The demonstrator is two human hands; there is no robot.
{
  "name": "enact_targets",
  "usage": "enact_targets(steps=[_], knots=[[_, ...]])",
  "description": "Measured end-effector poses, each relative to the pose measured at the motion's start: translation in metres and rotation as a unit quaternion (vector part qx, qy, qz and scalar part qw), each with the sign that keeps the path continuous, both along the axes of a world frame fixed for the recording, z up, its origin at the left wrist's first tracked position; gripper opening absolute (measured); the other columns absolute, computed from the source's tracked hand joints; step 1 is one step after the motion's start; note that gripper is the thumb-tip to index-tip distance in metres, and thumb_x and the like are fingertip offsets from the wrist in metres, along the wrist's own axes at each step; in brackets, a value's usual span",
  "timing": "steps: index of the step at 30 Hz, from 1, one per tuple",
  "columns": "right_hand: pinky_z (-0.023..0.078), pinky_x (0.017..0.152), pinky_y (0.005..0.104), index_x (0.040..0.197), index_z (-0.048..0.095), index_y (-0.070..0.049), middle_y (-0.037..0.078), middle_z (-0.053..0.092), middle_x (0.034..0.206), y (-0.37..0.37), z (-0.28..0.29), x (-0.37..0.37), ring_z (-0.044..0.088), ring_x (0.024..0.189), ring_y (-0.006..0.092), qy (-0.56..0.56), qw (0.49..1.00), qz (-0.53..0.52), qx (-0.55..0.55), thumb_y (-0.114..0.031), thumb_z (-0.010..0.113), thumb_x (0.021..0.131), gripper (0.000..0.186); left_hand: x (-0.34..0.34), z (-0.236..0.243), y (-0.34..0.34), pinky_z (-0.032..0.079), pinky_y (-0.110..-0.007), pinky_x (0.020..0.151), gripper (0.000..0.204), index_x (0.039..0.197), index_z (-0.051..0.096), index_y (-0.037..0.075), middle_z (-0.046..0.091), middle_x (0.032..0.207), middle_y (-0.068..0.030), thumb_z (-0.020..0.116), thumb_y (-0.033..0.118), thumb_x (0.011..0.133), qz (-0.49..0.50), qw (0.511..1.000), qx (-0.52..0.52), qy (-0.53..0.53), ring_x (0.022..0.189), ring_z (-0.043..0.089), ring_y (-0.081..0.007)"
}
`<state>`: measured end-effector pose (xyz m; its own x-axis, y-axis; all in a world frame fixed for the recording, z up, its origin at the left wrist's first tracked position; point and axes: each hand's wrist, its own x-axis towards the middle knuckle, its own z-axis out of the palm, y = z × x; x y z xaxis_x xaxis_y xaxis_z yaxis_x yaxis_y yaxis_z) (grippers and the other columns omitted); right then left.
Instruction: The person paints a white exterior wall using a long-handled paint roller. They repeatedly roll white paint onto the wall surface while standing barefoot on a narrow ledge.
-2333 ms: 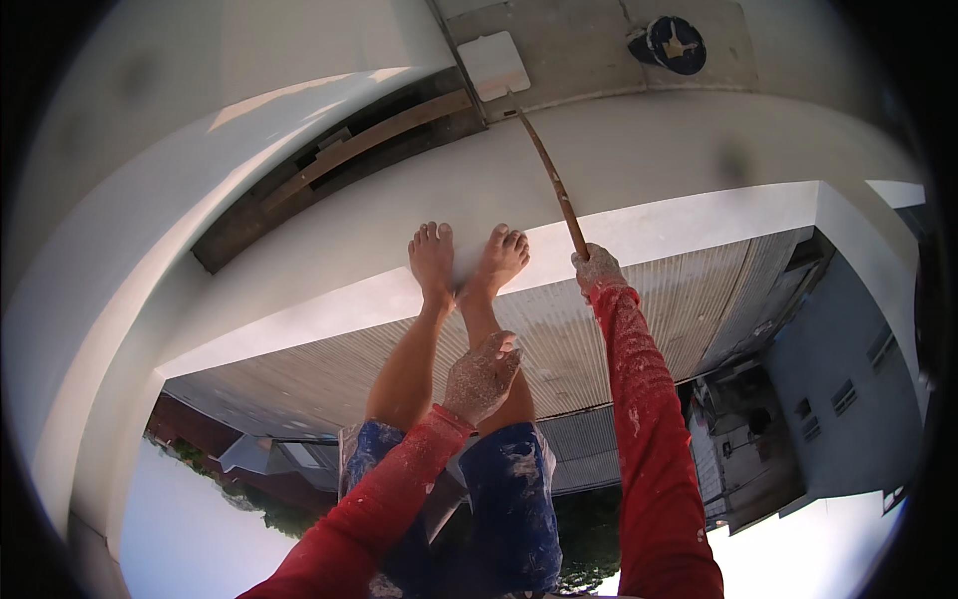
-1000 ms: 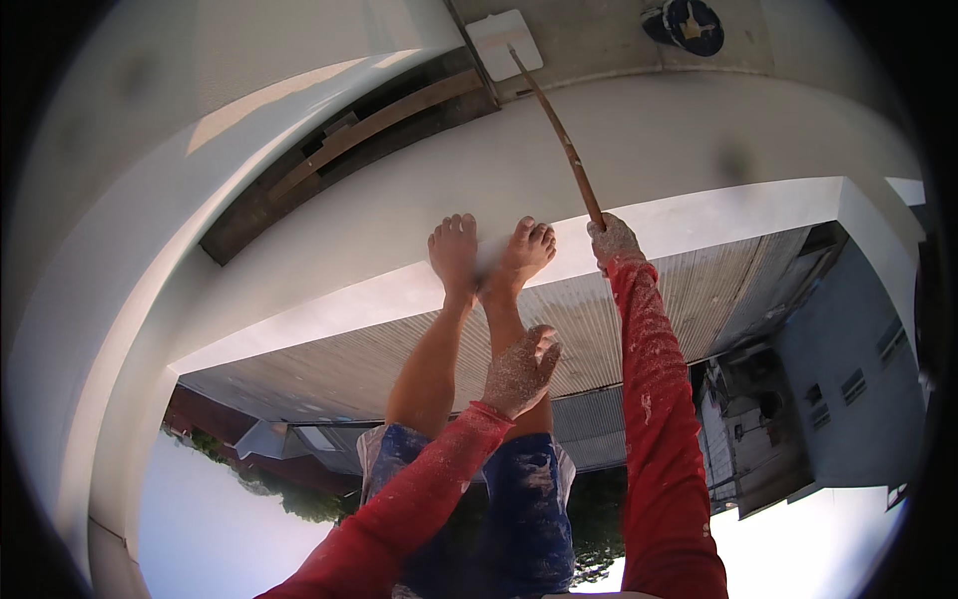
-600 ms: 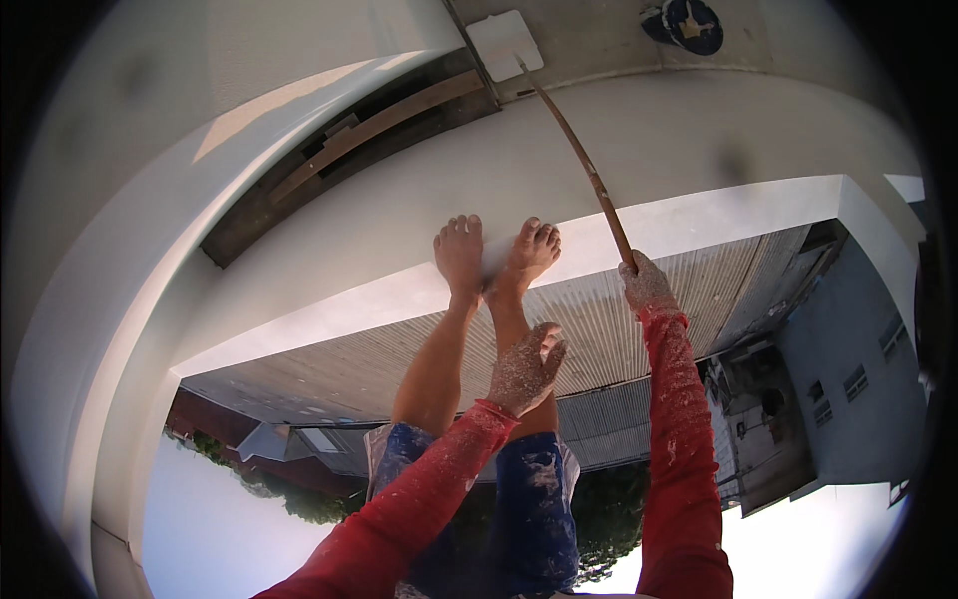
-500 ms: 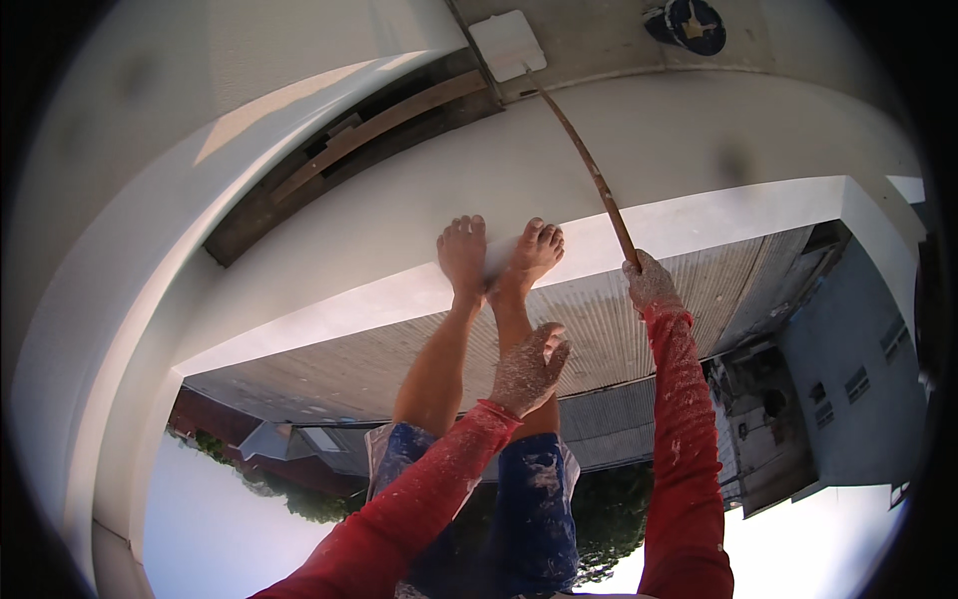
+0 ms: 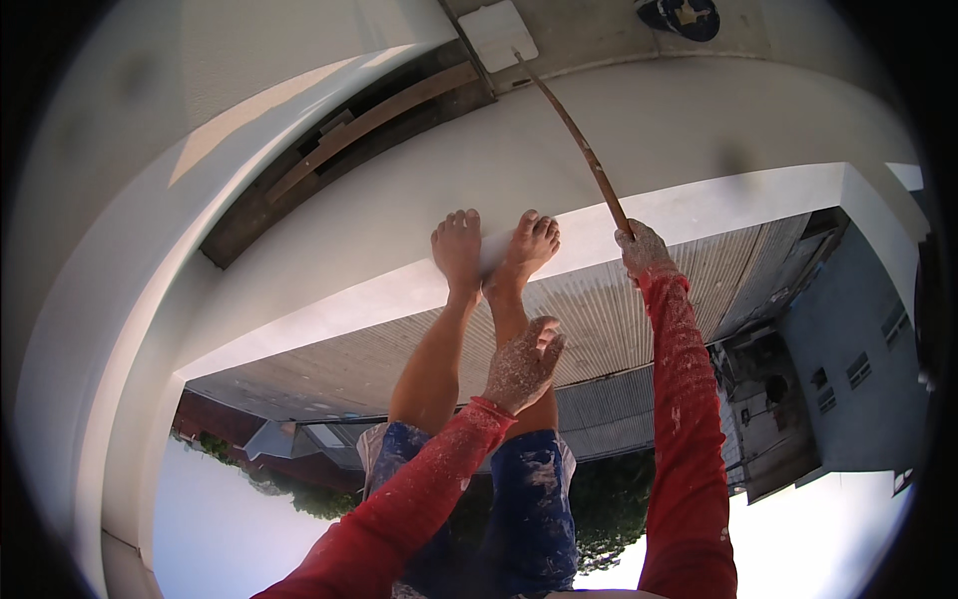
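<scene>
My right hand point(image 5: 644, 250) is wrapped round the near end of a long wooden pole point(image 5: 589, 158), which slants away to the upper left. The pole's far tip overlaps a white rectangular object with rounded corners point(image 5: 489, 38); I cannot tell whether this is a tub or a flat pad. My left hand point(image 5: 524, 367) hovers over my leg, its fingers loosely bent and apart, with nothing seen in it. White specks cover both hands and the red sleeves.
My bare feet point(image 5: 489, 255) are on a white ledge point(image 5: 329, 317). Beyond its edge lies a corrugated roof point(image 5: 619, 311) lower down. A curved white wall point(image 5: 110, 290) rises at left, beside a recess with a wooden board point(image 5: 374, 128). A dark blue cap-like thing point(image 5: 681, 20) lies at the far right.
My right hand has moved away from me, and the pole's tip has shifted farther over the white object. My left hand stays nearly in place. The whole view has shifted slightly.
</scene>
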<state>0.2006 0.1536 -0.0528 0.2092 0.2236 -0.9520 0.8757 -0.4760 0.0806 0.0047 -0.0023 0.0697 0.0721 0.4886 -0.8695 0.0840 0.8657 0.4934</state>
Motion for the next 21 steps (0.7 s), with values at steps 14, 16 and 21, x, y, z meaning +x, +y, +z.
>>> enact_targets(steps=[14,16,21], knots=[[0.043,0.039,0.0322,0.119,0.052,-0.012,0.002,0.049,0.061,0.023,-0.040,-0.020,0.048,0.043,0.0134,-0.009,1.000,0.022,0.010,-0.034,0.047,0.096,0.033,0.006,0.002,-0.001,0.053,-0.038,0.080,0.033,0.119,0.054,0.007,0.068,0.101,-0.0147,0.056,0.029,0.095,0.009,1.000,-0.013,0.002,0.095,0.067,-0.0264],[0.043,0.039,0.0322,0.119,0.052,-0.012,0.002,0.049,0.061,0.021,-0.035,-0.019,0.048,0.043,0.0134,-0.014,0.998,0.053,0.011,-0.034,0.047,0.096,0.032,0.007,0.001,-0.002,0.053,-0.037,0.080,0.033,0.119,0.054,0.007,0.068,0.101,-0.0144,0.056,0.029,0.095,0.003,1.000,-0.022,-0.009,0.095,0.067,-0.0263],[0.051,0.046,0.0382,0.107,0.057,-0.004,0.011,0.060,0.070,0.020,0.002,-0.015,0.061,0.052,0.0221,-0.016,1.000,0.006,-0.005,-0.031,0.047,0.094,0.031,0.002,-0.002,0.001,0.053,-0.038,0.080,0.033,0.120,0.053,0.007,0.068,0.101,-0.0140,0.055,0.029,0.095,0.010,1.000,-0.022,-0.008,0.095,0.068,-0.0261]])
